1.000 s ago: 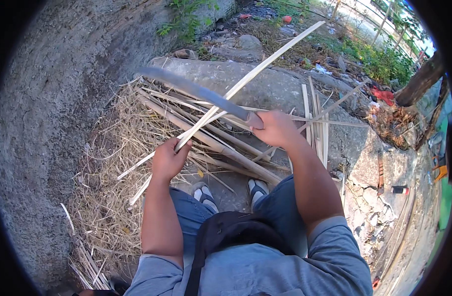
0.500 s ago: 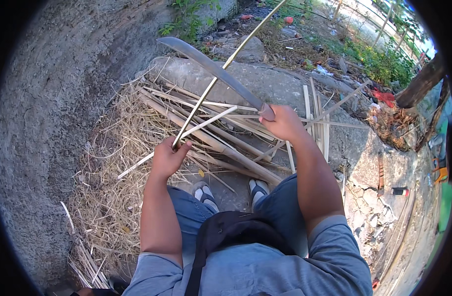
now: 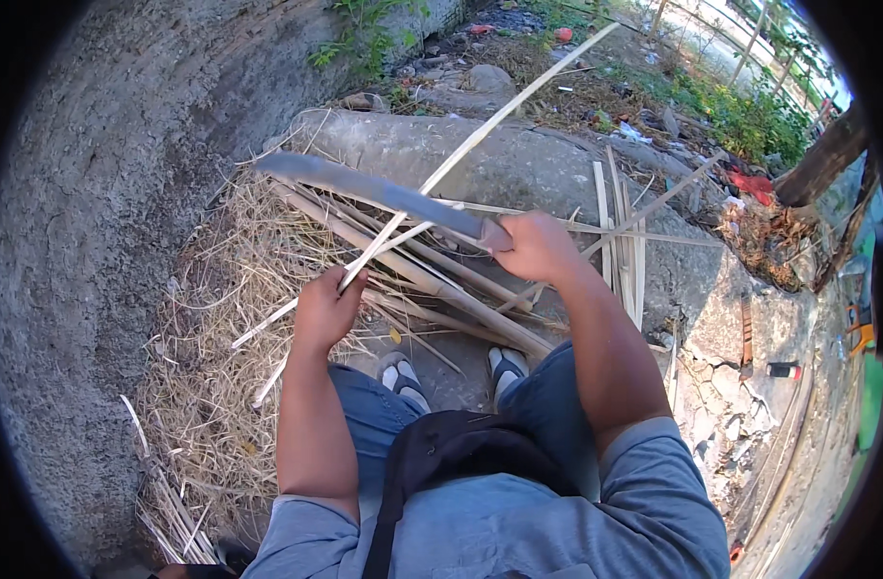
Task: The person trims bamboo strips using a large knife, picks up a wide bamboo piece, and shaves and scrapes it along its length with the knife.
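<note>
My left hand [image 3: 327, 301] is closed around a long pale bamboo strip [image 3: 480, 133], which slants up and away to the right. In my right hand [image 3: 538, 246] is the handle of a machete [image 3: 383, 193]. Its long curved blade points left and crosses the strip, looking slightly blurred; whether the edge touches the strip I cannot tell. Beneath both hands lies a pile of split bamboo poles [image 3: 412, 275] and pale strips. Another pale strip [image 3: 266, 323] lies on the shavings just left of my left hand.
Curled bamboo shavings [image 3: 210, 405] heap up along the rough wall [image 3: 84, 241] on the left. Several cut strips [image 3: 629, 241] lie on the concrete slab to the right. Farther right are a brown sheath-like object [image 3: 746, 333], a small black-and-red object [image 3: 783, 371] and a log [image 3: 822, 159].
The machete has swung left and lower, its blade now flatter across the strip. The strip has turned so its broad pale face shows, and its far end has tipped right. My left hand barely moved.
</note>
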{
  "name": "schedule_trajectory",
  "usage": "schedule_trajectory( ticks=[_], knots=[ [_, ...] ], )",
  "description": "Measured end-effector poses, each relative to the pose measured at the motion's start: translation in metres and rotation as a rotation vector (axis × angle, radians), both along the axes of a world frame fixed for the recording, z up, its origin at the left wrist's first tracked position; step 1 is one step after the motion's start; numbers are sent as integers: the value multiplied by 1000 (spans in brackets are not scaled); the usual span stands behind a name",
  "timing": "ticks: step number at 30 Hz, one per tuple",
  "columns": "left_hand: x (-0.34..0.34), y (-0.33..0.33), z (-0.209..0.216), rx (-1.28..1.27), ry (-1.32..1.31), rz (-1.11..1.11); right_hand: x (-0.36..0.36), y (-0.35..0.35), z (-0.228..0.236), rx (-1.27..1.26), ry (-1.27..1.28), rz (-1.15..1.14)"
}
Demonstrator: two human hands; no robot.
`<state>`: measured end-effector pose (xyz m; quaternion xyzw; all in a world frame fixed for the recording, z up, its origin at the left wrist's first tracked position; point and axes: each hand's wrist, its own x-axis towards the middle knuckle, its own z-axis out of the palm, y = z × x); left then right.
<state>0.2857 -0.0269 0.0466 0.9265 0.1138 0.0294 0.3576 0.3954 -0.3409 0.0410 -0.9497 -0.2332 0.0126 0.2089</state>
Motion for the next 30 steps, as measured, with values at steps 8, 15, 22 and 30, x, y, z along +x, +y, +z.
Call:
schedule_trajectory(
  ticks=[8, 15, 22, 30],
  knots=[
    [-1, -1, -7, 94, -46, 29, -2, -12, 8, 258, 176, -162],
    [4, -3, -23, 204, -193, -102, -18, 14, 3, -6, 148, 228],
    [4, -12, -3, 128, -194, -32, -7, -3, 18, -1, 113, 74],
    [0, -8, -4, 187, -208, 48, -11, -5, 23, 84, 148, -69]
  ],
)
